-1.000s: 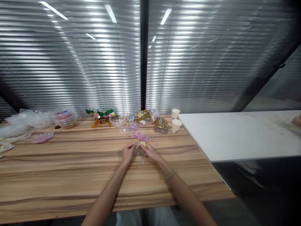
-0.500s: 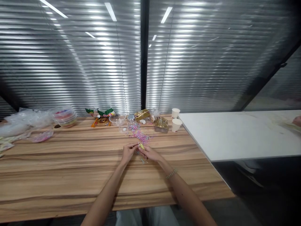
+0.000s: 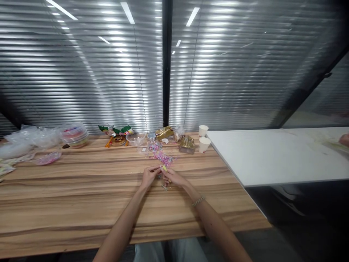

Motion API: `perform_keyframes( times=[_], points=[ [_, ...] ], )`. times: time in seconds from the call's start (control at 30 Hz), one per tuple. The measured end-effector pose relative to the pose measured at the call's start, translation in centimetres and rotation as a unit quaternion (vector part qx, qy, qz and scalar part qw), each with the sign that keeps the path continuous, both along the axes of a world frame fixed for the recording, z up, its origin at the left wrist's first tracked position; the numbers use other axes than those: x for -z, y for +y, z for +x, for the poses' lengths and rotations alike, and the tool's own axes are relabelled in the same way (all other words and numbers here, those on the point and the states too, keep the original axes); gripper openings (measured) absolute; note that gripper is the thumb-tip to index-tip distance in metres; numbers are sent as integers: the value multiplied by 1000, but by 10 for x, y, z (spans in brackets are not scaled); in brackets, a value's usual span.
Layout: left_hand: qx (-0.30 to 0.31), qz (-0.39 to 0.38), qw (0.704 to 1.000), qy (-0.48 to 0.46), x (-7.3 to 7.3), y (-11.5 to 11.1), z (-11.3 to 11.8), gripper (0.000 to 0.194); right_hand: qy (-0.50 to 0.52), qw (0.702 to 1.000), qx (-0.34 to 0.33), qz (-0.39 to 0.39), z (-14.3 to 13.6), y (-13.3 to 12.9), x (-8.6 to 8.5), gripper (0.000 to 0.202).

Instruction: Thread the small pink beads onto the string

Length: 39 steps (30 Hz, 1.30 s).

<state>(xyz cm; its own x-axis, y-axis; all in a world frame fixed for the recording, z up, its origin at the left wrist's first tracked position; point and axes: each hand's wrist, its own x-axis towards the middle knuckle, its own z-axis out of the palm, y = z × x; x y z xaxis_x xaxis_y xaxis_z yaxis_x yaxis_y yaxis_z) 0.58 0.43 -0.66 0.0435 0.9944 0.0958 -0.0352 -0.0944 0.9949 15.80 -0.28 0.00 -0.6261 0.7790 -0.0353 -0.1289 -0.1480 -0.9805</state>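
Note:
My left hand (image 3: 149,175) is closed in a pinch at the middle of the wooden table; what lies between its fingertips is too small to make out. Close against it, my right hand (image 3: 172,177) grips a small yellow object (image 3: 164,168), mostly hidden by the fingers. The fingertips of both hands nearly meet. Just beyond them lies a loose pile of pink and purple beads (image 3: 164,158). Under my right hand are a few tiny thin pieces (image 3: 165,187) on the wood. A beaded bracelet (image 3: 198,201) circles my right wrist.
Behind the beads stand a clear bowl (image 3: 135,139), a small jar (image 3: 151,137), gold packets (image 3: 187,144) and two paper cups (image 3: 204,144). Stacked plastic tubs (image 3: 75,134) and clear bags (image 3: 32,137) sit at left. A white table (image 3: 272,156) adjoins at right, with another person's hand (image 3: 344,139) at its edge.
My right hand's fingers have shifted around the yellow object, with the lower fingers now more extended toward the table. My left hand stays in nearly the same place.

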Motion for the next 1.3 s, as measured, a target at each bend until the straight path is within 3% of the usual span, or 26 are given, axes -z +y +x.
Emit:
perform_keyframes(
  times=[0.23, 0.5, 0.77, 0.9, 1.1, 1.3],
  points=[
    [-24, 0, 1000, 11, -2, -2, 3, 39, -7, 1000, -4, -20, -1, 0, 4, 47],
    [42, -7, 999, 23, -3, -6, 4, 48, 33, 990, -111, -81, 8, -8, -13, 42],
    [83, -7, 996, 8, -12, -8, 3, 39, 30, 986, -130, -105, 10, -9, -13, 33],
    [71, 3, 997, 10, -7, -3, 0, 32, 51, 986, -106, -115, 10, -6, -8, 33],
    [-18, -3, 1000, -7, -4, 3, -4, 31, 78, 984, -65, -146, 11, -5, -11, 33],
    [-2, -6, 1000, 15, -5, 4, -5, 37, 65, 995, 17, -68, 6, 0, -7, 34]
  ],
)
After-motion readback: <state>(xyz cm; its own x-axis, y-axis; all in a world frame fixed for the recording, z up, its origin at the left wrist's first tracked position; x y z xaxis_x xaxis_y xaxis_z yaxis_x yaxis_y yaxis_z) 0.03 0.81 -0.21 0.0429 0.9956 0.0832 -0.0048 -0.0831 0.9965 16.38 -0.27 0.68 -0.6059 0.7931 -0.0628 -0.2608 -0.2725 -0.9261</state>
